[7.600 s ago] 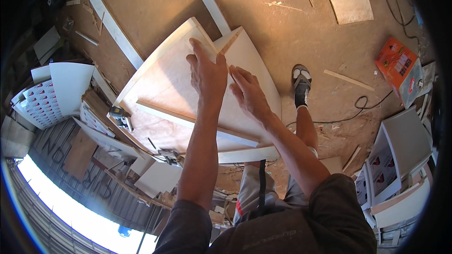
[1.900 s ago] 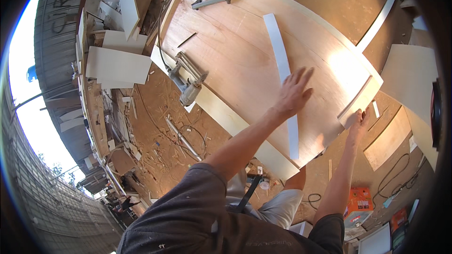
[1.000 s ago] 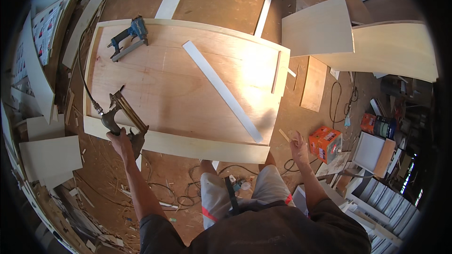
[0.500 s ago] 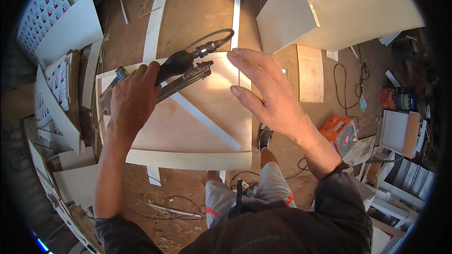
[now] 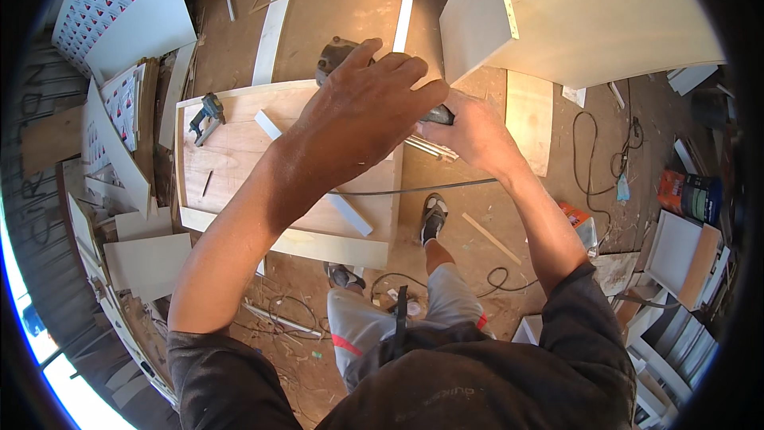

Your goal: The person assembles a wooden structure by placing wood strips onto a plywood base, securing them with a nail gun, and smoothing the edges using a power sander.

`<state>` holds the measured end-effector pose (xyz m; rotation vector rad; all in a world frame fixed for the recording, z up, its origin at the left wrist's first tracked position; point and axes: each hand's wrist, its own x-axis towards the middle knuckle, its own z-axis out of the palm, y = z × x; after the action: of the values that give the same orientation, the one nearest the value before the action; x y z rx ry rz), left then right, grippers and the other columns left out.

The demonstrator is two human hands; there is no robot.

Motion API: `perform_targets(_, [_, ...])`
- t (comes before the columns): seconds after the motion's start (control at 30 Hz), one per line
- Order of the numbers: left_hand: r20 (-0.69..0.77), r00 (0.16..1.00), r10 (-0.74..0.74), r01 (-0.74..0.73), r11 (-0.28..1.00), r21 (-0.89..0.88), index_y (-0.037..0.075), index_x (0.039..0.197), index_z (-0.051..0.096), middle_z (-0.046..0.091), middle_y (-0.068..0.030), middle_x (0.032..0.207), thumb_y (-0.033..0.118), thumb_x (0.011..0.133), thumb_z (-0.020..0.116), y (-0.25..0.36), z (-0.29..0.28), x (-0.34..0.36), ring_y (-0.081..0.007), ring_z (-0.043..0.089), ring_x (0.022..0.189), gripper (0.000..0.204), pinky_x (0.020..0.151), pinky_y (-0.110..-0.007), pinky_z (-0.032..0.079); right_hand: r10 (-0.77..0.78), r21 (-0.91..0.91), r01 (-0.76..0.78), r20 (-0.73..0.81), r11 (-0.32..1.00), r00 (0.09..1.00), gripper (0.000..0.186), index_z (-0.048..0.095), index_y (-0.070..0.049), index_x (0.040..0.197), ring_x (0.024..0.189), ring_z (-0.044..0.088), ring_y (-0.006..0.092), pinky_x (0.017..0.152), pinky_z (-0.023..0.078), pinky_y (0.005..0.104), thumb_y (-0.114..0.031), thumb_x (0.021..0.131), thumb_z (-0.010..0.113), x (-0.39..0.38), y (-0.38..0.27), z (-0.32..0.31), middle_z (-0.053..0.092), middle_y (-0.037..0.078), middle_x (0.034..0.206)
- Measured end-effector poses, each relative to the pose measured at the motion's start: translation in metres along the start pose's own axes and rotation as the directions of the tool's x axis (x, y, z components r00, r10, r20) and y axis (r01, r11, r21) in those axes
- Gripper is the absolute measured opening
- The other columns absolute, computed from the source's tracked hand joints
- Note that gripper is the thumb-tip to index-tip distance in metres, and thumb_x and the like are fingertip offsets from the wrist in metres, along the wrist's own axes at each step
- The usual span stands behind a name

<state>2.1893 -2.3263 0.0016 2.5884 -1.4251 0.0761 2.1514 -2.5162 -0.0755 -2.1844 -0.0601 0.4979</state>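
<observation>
A dark pneumatic nail gun (image 5: 334, 57) is held above the workpiece, its head showing beyond my left hand and its magazine (image 5: 432, 148) below my fingers. My left hand (image 5: 362, 103) is closed over the middle of the gun, hiding most of its body. At the handle's rear end, my right hand (image 5: 480, 134) is closed; its fingertips are partly hidden. Below lies a shallow wooden panel with raised edge strips (image 5: 326, 247). On it rest a second, smaller nail gun (image 5: 208, 118), a white strip (image 5: 348, 215) running diagonally and a thin dark pencil-like stick (image 5: 207, 183).
A black air hose (image 5: 414, 189) crosses beneath my hands. White boards (image 5: 147, 28) lean at the left; a large pale panel assembly (image 5: 613, 16) stands at the far right. An orange-and-dark bucket (image 5: 688, 195) and a cable (image 5: 585, 151) are on the right. Offcuts litter the floor.
The larger nail gun has moved right, away from the panel's left side, and swung round. My right hand, open before, has closed at its handle end. The smaller gun is now uncovered.
</observation>
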Motion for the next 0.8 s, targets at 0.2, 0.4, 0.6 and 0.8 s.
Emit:
perform_targets(0.2, [-0.133, 0.751, -0.647, 0.563, 0.733, -0.381, 0.009, 0.129, 0.058, 0.059, -0.0125, 0.125, 0.012, 0.091, 0.063, 0.013, -0.021, -0.043, -0.029, 0.056, 0.116, 0.039, 0.095, -0.039, 0.046, 0.354, 0.633, -0.196, -0.131, 0.749, 0.926, 0.026, 0.061, -0.002, 0.097, 0.074, 0.057, 0.0092, 0.068, 0.045, 0.0264, -0.023, 0.086, 0.072, -0.084, 0.095, -0.004, 0.062, 0.002, 0.08])
perform_targets(0.4, [0.063, 0.461, -0.885, 0.823, 0.4, -0.404, 0.007, 0.133, 0.052, 0.052, -0.0182, 0.131, 0.02, 0.093, 0.062, 0.017, 0.111, -0.157, -0.0365, 0.053, 0.119, 0.043, 0.093, -0.042, 0.048, 0.327, 0.827, -0.066, -0.146, 0.558, 0.934, 0.023, 0.055, -0.004, 0.105, 0.071, 0.059, 0.0122, 0.071, 0.049, 0.0318, -0.012, 0.088, 0.068, -0.156, 0.109, 0.005, 0.058, 0.002, 0.077])
perform_targets(0.6, [0.169, 0.354, -0.92, 0.871, 0.258, -0.419, 0.01, 0.14, 0.044, 0.044, -0.0219, 0.139, 0.024, 0.089, 0.066, 0.056, 0.252, -0.149, -0.04, 0.044, 0.128, 0.058, 0.103, -0.047, 0.042, 0.475, 0.844, -0.268, 0.018, 0.465, 0.88, 0.018, 0.048, -0.006, 0.098, 0.057, 0.051, 0.0141, 0.059, 0.047, 0.0322, -0.009, 0.09, 0.063, -0.156, 0.147, 0.012, 0.05, 0.003, 0.071])
perform_targets(0.8, [0.19, 0.301, -0.934, 0.922, 0.234, -0.308, 0.009, 0.143, 0.04, 0.037, -0.0224, 0.146, 0.024, 0.088, 0.068, 0.061, 0.371, -0.127, -0.0396, 0.038, 0.134, 0.064, 0.107, -0.047, 0.036, 0.44, 0.642, -0.453, 0.195, 0.619, 0.877, 0.01, 0.053, -0.005, 0.087, 0.054, 0.051, 0.0122, 0.059, 0.046, 0.031, -0.008, 0.09, 0.063, -0.143, 0.218, 0.023, 0.052, 0.003, 0.063])
